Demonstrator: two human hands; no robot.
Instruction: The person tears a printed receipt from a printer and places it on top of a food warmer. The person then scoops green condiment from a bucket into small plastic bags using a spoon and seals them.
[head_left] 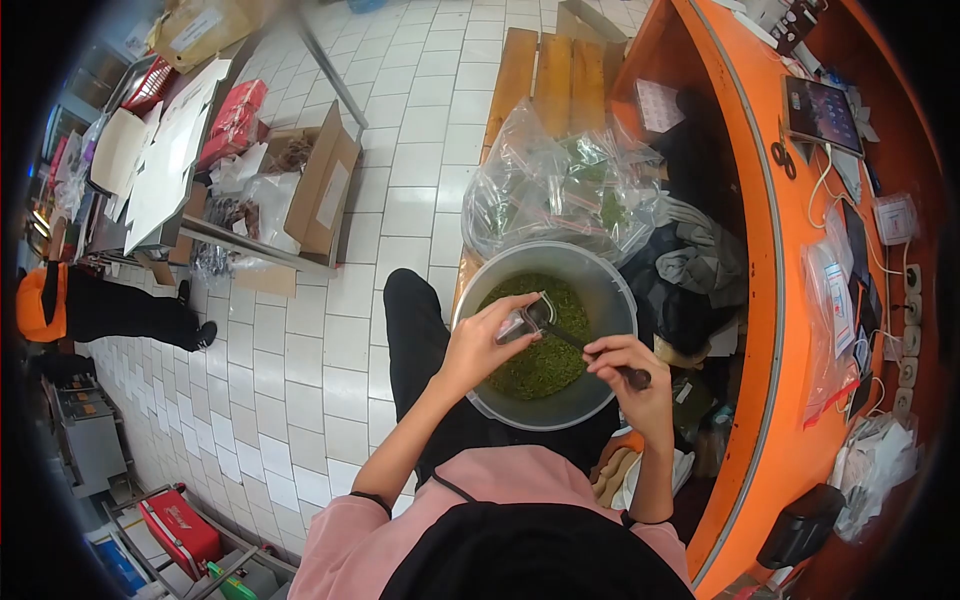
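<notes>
- The left hand [480, 340] pinches a small clear bag [513, 327] between thumb and fingers; its transparent edges are hard to trace, and the fingers cover part of it.
- The right hand [637, 375] has its fingers closed around the handle of a dark spoon [568, 337], whose end pokes out past the grip.
- The spoon's bowl meets the bag's upper edge; whether it sits inside the mouth or just against it cannot be told, nor what it carries.
- Both are above a translucent bucket [612, 290] of chopped green leaf [545, 378], partly hidden by the hands.
- Beyond the rim, clear plastic bags [520, 205] overlap on a wooden bench [515, 80]; glare blurs how much green lies within.
- At far left, another person [130, 305] shows side-on, the upper end lost near the dark lens border.
</notes>
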